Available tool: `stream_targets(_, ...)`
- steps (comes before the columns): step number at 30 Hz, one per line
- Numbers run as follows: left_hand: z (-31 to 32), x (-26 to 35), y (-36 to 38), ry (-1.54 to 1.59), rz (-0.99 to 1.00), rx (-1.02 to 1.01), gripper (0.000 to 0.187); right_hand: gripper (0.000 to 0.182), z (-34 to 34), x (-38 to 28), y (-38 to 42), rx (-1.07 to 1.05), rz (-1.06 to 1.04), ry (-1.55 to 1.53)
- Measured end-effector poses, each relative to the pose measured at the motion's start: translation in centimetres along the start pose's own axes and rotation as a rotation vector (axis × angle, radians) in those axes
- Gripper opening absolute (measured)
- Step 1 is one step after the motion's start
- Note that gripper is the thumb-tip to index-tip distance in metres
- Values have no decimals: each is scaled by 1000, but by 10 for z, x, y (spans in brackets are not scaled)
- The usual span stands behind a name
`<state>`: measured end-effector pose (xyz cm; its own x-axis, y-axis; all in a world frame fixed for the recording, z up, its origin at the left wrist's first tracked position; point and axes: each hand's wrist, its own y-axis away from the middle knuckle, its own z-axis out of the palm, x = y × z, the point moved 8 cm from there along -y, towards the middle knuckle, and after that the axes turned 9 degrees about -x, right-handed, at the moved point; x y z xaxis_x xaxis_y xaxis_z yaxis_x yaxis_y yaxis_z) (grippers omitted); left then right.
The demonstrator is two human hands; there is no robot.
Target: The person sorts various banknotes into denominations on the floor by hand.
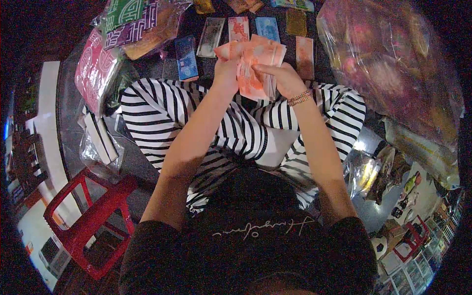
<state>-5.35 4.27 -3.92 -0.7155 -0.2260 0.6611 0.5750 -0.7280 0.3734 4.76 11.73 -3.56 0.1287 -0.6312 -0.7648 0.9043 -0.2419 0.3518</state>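
Between my two hands, above my crossed legs, is a fanned bunch of orange-red banknotes (pixel 253 81). My left hand (pixel 227 76) is closed on the bunch's left side. On the right side, my right hand (pixel 284 78) grips it with the thumb laid across the front; its other fingers are mostly hidden behind the paper. Just beyond lie separate piles of notes: a blue pile (pixel 187 59), a grey pile (pixel 211 37), a red pile (pixel 239 28), another blue pile (pixel 267 29), and an orange pile (pixel 305 56) close to my right hand.
A gold-coloured stack (pixel 296 23) lies at the back. Plastic-wrapped packets, one pink (pixel 96 69) and one green and purple (pixel 128 24), sit at left. A large clear plastic bag (pixel 388 69) fills the right. A red plastic stool (pixel 93 221) is at lower left.
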Motion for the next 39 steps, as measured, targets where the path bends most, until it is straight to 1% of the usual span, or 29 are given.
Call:
stream_targets(1, 0, 2, -2, 0, 1, 0, 19, 27, -2, 0, -1, 16, -33, -7)
stream_targets(3, -8, -6, -3, 50, -144, 126, 20, 27, -3, -4, 0, 32, -67, -14)
stream_targets(4, -7, -6, -2, 50, -144, 126, 20, 26, -5, -5, 0, 40, -67, -29)
stream_targets(6, -2, 3, 5, 120, 2, 121, 25, 25, -4, -8, 2, 49, -67, -45)
stream_targets(7, -8, 1, 2, 119, 2, 121, 25, 26, 0, -14, 3, 16, -124, -51)
stream_targets(8, -10, 2, -3, 70, 18, 60, 26, 26, 4, -19, 3, -18, -182, -57)
stream_targets(9, -10, 2, -7, 21, 35, -2, 26, 26, 4, -20, 3, -19, -183, -57)
stream_targets(11, -12, -3, -9, 5, 29, -11, 26, 29, 6, -15, 2, -20, -91, 94)
stream_targets(13, -11, -5, -11, -10, 23, -21, 27, 30, 8, -11, 1, -58, -58, 52)
stream_targets(14, -6, -7, -15, -4, 12, -97, 27, 32, 10, -7, 0, -95, -25, 10)
stream_targets(15, -2, -10, -18, 2, 1, -173, 27, 32, 9, -6, -1, -94, -26, 9)
stream_targets(16, -3, -12, -19, 1, 0, -175, 27, 32, 6, -2, -2, -47, -8, 4)
stream_targets(17, -1, -11, -17, -11, -2, -147, 27, 31, 3, -1, -3, -1, 9, 0)
stream_targets(18, 0, -9, -15, -22, -3, -117, 27, 31, 3, -1, -3, -1, 8, 0)
stream_targets(19, 2, -5, -12, -22, -2, -116, 27, 31, 3, -4, -3, 1, -31, -35)
stream_targets(21, 4, -5, -10, 227, -26, -144, 27, 31, 1, -6, -3, 1, -69, -70)
stream_targets(22, 3, -5, -10, 227, -26, -144, 27, 31, -2, -5, -4, 20, -58, -98)
stream_targets(24, -11, -6, -11, 204, 12, -12, 22, 30, -6, -4, -4, 40, -47, -125)
stream_targets(25, -13, -7, -12, 204, 13, -12, 22, 30, -5, -7, -4, 29, -92, -108)
stream_targets(26, -12, -5, -11, 123, 9, -10, 21, 29, -3, -11, -4, 17, -137, -92)
stream_targets(27, -11, -4, -10, 42, 4, -8, 21, 29, -3, -11, -4, 15, -137, -92)
stream_targets(29, -2, -4, -5, 18, -16, -29, 23, 30, 0, -4, -2, -26, 8, -44)
stream_targets(31, 2, -6, -4, -4, -36, -51, 26, 31, 1, -5, 0, -5, 13, -49)
stream_targets(33, 7, -9, -7, -42, -65, -170, 23, 31, 2, -6, 2, 15, 20, -54)
stream_targets(35, 8, -10, -7, -28, -53, -137, 23, 31, -2, -8, 3, 102, -8, -76)
stream_targets(36, 9, -7, -5, -14, -41, -105, 23, 31, -4, -6, 1, 101, -7, -77)
stream_targets(37, 11, -4, -3, -14, -41, -104, 23, 32, -5, -7, -1, 77, -59, -77)
stream_targets(38, 10, -3, -1, 32, -77, -71, 25, 32, -3, -12, -1, 54, -111, -77)
stream_targets(39, 8, -4, 1, 79, -112, -38, 26, 32, -3, -12, -1, 54, -111, -76)
